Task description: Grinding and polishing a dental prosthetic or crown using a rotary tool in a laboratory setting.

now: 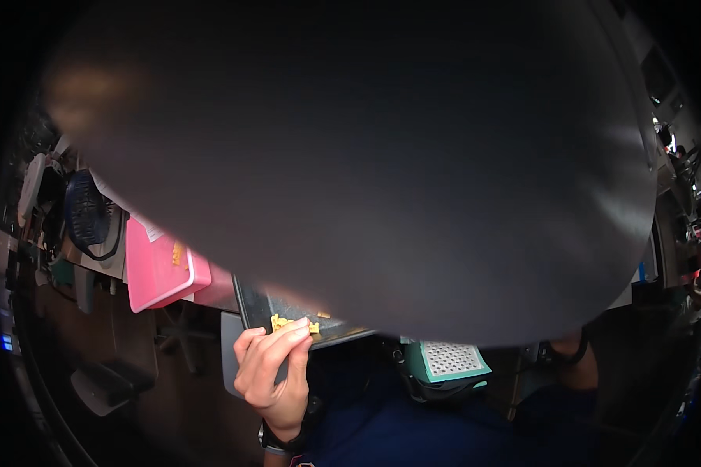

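My left hand (271,372) is closed, its thumb and fingers pinching a small yellow notched piece (280,321). The piece is over the near left part of a dark tray (247,307). Another yellow bit (323,314) shows on the tray, right of my fingertips. A large dark blurred shape (413,171) covers most of the view and hides much of the tray. At the lower right a part of my right arm (581,366) shows; my right hand itself is hidden.
A pink bin (157,272) with yellow pieces (177,254) inside stands left of the tray. Behind it is a dark fan (88,206). A teal device with a perforated pale top (452,359) sits near my lap, a cable beside it. A grey chair part (110,387) is at the lower left.
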Motion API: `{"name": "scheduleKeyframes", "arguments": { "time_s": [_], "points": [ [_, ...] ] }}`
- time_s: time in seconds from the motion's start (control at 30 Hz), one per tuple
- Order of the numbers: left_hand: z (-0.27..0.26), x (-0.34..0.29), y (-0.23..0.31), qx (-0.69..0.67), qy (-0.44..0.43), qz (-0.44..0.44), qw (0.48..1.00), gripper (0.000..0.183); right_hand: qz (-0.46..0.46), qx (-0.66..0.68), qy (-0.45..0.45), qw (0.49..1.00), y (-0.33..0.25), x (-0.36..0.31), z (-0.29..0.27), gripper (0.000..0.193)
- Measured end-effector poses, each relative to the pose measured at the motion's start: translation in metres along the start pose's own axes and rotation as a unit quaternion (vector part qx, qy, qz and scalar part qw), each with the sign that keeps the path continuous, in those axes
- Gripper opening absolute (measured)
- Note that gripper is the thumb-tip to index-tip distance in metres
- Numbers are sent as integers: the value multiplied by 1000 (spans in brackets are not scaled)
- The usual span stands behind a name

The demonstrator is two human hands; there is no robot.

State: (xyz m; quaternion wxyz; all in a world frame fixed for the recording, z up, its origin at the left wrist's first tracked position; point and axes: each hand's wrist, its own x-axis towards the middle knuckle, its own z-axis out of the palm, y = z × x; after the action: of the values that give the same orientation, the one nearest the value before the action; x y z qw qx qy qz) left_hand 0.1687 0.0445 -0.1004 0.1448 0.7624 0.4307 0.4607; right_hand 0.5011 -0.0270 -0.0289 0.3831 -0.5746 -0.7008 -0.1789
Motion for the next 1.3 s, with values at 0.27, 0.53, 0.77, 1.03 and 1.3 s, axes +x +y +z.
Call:
{"name": "scheduleKeyframes", "arguments": {
  "time_s": [0.27,0.53,0.77,1.03,1.3],
  "points": [
    [9,-4,-4,-13,4,12,1000,17,0,11,9,1000,4,0,0,30],
    [4,-4,-13,-136,129,-15,982,17,47,25,-16,998,3,-15,-5,25],
    [-19,-14,-27,-239,36,-159,957,17,3,185,-65,981,-11,-2,-10,20],
    [-69,-42,-37,-242,171,-168,940,22,-214,119,-109,963,-105,95,64,27],
    [-120,-45,-65,-277,163,-177,930,16,-258,107,-20,960,-195,179,171,24]
  ]
}}
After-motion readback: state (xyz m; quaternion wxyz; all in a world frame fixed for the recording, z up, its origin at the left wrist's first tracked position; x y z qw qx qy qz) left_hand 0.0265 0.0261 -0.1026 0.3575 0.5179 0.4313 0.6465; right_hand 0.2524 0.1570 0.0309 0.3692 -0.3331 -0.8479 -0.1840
